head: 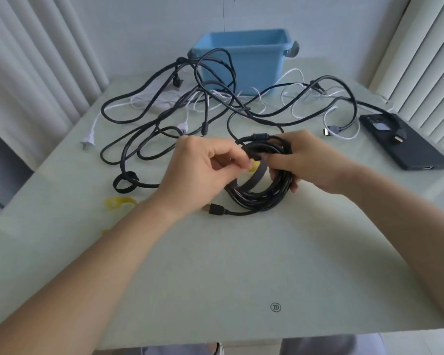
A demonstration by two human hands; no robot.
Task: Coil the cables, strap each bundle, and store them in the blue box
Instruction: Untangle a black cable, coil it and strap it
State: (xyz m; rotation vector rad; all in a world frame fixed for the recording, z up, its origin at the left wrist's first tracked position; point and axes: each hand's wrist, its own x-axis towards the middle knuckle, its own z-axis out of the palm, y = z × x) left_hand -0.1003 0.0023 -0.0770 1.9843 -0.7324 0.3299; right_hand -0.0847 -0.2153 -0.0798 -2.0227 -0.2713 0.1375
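Left hand (198,172): your fingers (237,156) pinch the strap (254,167) by its yellow end, against the coil (256,198).
Right hand (308,160): your fingers grip the black coil, mid-desk (241,265).
Box (244,60): blue, at the desk's far edge, behind loose cables (164,119).

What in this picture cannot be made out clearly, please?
Head view only:
- Inside the box: hidden by its front wall.
- The strap tip: the left hand pinches and covers it, so whether it is fastened is unclear.
- Far side of the coil: under the right hand gripping it.
- Yellow ties: blurred, count unclear.
- Loose cables: overlaps hide which ends belong together.
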